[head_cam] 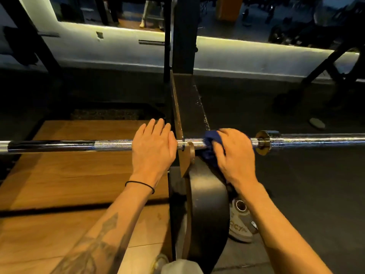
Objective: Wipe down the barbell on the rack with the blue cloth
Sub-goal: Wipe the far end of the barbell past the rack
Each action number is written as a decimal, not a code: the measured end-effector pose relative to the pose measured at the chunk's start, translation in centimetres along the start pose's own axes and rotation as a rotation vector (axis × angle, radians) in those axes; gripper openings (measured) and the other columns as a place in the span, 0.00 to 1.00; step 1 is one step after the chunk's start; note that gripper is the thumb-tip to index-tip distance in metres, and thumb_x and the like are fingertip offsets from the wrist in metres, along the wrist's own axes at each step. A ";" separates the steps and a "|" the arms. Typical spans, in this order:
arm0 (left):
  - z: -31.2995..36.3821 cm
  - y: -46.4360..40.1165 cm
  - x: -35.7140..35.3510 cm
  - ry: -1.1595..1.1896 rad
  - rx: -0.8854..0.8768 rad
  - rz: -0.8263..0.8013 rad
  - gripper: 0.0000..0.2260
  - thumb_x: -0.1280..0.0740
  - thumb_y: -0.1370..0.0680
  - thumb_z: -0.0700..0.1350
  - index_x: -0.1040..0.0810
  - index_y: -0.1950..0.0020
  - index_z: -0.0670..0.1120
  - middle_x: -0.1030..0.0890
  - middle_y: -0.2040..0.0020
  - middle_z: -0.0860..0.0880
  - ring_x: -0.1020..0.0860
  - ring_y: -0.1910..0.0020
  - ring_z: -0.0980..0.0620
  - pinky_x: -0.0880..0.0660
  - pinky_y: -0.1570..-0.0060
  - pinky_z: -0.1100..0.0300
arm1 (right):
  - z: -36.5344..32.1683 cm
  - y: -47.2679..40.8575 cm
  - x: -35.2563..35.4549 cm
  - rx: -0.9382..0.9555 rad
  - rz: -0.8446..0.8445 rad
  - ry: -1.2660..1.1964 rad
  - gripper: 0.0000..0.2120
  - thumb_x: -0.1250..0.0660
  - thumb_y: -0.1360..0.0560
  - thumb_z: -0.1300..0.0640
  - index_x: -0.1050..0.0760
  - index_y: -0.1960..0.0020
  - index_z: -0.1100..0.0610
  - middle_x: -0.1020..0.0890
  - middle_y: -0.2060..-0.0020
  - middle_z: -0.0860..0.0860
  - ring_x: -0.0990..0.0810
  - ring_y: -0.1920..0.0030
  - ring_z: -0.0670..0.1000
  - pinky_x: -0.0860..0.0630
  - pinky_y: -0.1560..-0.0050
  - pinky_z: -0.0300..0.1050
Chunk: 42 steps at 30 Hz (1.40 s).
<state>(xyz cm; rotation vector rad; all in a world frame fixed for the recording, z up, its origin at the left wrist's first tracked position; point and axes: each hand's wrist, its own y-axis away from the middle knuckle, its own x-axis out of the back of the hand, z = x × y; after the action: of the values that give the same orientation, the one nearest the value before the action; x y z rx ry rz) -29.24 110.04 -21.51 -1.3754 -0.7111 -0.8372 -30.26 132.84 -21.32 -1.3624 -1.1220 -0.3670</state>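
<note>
Wooden platform [65, 175]: tan boards filling the near left, dark rubber floor to its right; rack upright [184, 56]: black steel post rising from centre to the far edge, with a sloped arm running down toward the bar; barbell [112, 145]: chrome shaft lying level across the whole scene, left to right, resting in the rack's hook at centre, knurled patch left of centre, collar and sleeve at right; black weight plate [207, 210]: stored on edge below the bar, near centre; a smaller pale plate [240, 220] lies on the floor just right of it; left hand [153, 148]: laid flat over the shaft just left of the hook, fingers straight and close together, pointing far; right hand [233, 153]: on the shaft between hook and collar, fingers curled over the cloth; blue cloth [212, 142]: dark blue, bunched round the bar under that hand, a fold hanging below; black hair band [141, 184]: round the left wrist.
</note>
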 end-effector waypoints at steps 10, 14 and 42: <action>0.0 0.1 0.0 -0.035 0.004 -0.004 0.21 0.48 0.15 0.50 0.20 0.34 0.44 0.19 0.35 0.44 0.25 0.31 0.45 0.33 0.29 0.48 | -6.5 0.5 -2.0 0.051 -0.031 -0.116 0.22 0.43 0.20 0.53 0.26 0.29 0.56 0.22 0.35 0.53 0.27 0.33 0.56 0.35 0.29 0.54; 0.0 0.0 0.0 -0.023 0.007 -0.019 0.22 0.50 0.15 0.52 0.21 0.33 0.45 0.20 0.34 0.45 0.26 0.30 0.46 0.33 0.28 0.48 | 1.1 0.0 0.1 0.061 -0.069 0.031 0.19 0.43 0.20 0.49 0.22 0.36 0.56 0.21 0.45 0.54 0.24 0.44 0.59 0.30 0.40 0.54; 0.2 0.2 0.5 0.004 -0.027 0.068 0.19 0.47 0.16 0.49 0.17 0.49 0.45 0.16 0.49 0.47 0.20 0.45 0.47 0.31 0.33 0.49 | 0.7 0.6 -0.5 0.124 -0.033 0.007 0.21 0.40 0.20 0.49 0.24 0.31 0.56 0.22 0.39 0.55 0.24 0.41 0.58 0.31 0.37 0.53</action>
<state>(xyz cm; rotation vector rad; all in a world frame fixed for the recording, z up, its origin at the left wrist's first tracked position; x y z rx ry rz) -28.82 110.17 -21.16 -1.4140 -0.6487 -0.7980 -30.31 133.46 -22.16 -1.2344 -1.1441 -0.3203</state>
